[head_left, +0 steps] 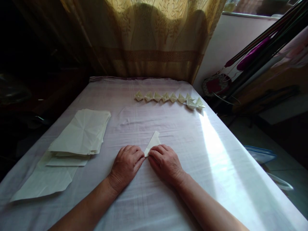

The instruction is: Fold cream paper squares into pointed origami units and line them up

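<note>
A small folded piece of pale paper point(153, 142) lies on the white cloth-covered table point(216, 154), pointing away from me. My left hand point(125, 166) and my right hand point(165, 163) rest knuckles-up on the cloth with curled fingertips pressed onto the paper's near end. Both hands meet at that corner. Further back, a row of several small folded paper shapes point(168, 97) lies across the table.
A stack of flat pale paper sheets point(81, 131) sits at the left, over a larger sheet point(45, 179). A yellow curtain point(154, 38) hangs behind the table. Rods and a purple item point(252, 54) lean at the right. A strip of sunlight crosses the right side.
</note>
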`<state>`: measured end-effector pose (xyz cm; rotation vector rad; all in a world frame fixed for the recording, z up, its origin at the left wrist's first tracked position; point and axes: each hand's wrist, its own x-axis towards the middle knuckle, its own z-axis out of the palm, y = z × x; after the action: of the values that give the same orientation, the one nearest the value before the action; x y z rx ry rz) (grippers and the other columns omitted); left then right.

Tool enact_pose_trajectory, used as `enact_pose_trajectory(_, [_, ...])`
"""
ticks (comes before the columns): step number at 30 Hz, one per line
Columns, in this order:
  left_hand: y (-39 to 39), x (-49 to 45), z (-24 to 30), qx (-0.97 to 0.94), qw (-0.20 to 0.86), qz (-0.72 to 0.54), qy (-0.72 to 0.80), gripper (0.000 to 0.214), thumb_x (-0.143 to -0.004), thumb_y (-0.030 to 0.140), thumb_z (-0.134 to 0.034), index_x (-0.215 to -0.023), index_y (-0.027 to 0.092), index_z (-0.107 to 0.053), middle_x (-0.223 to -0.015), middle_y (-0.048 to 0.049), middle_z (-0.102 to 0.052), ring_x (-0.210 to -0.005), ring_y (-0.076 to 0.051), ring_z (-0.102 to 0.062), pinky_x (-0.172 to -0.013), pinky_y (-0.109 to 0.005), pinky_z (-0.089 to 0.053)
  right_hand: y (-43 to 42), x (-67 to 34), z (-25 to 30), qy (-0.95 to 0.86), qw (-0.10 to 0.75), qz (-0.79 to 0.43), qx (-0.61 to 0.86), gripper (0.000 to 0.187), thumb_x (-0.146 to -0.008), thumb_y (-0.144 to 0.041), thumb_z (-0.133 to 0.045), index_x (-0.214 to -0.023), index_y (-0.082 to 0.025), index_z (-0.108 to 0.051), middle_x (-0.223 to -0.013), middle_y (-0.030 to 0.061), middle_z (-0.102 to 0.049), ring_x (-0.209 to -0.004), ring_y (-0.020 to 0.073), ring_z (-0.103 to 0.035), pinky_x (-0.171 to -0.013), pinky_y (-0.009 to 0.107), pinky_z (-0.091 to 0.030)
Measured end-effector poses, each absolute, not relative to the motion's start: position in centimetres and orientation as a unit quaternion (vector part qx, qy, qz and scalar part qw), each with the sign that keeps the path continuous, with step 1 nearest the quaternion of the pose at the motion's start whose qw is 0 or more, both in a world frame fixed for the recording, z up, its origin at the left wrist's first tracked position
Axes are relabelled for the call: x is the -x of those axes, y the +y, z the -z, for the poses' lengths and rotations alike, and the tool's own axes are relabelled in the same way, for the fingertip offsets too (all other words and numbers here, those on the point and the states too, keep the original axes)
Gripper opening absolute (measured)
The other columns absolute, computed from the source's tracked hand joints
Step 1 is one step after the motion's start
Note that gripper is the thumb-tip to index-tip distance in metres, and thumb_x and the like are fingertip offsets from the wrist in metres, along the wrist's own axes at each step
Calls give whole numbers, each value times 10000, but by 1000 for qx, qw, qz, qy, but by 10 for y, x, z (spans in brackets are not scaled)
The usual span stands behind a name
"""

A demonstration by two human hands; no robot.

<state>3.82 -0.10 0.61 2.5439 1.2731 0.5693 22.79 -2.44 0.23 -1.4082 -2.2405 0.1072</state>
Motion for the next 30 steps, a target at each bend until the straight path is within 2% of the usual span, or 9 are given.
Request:
enact_pose_trajectory(4, [-1,-42,-6,-850,136,-211,463,73,-866,213,-595,-809,222,-639,-924,-32,-661,-902,-207,-575,-848,-364,-429,-21,-226,-1,-799,271,-76,531,73,-873,-213,-626,-808,-217,-659,-868,33,-669,-821,178,-577,-787,311,-440])
enact_pose_trajectory(10, [-1,-47,-6,-831,130,-226,492,53,-820,180,-620,-781,216,-617,-988,-43,-660,-975,-232,-576,-886,-394,-430,-16,-221,1,-767,279,-92,570,142,-848,-238,-666,-713,-214,-629,-810,25,-646,-789,180,-561,-761,317,-418])
enact_pose_trajectory(17, [-2,-51,-7,-825,121,-212,510,71,-821,181,-602,-760,218,-592,-1027,-55,-653,-1010,-246,-568,-905,-406,-428,-17,-215,3,-748,277,-80,598,125,-825,-229,-663,-711,-217,-612,-815,30,-637,-796,194,-548,-728,326,-380])
enact_pose_trajectory(30, [-2,-51,-3,-816,128,-214,521,73,-823,150,-586,-835,219,-566,-1098,-60,-633,-1067,-256,-539,-919,-412,-412,-15,-210,-1,-729,253,-96,629,110,-788,-235,-675,-716,-212,-595,-787,20,-612,-777,190,-515,-711,316,-331])
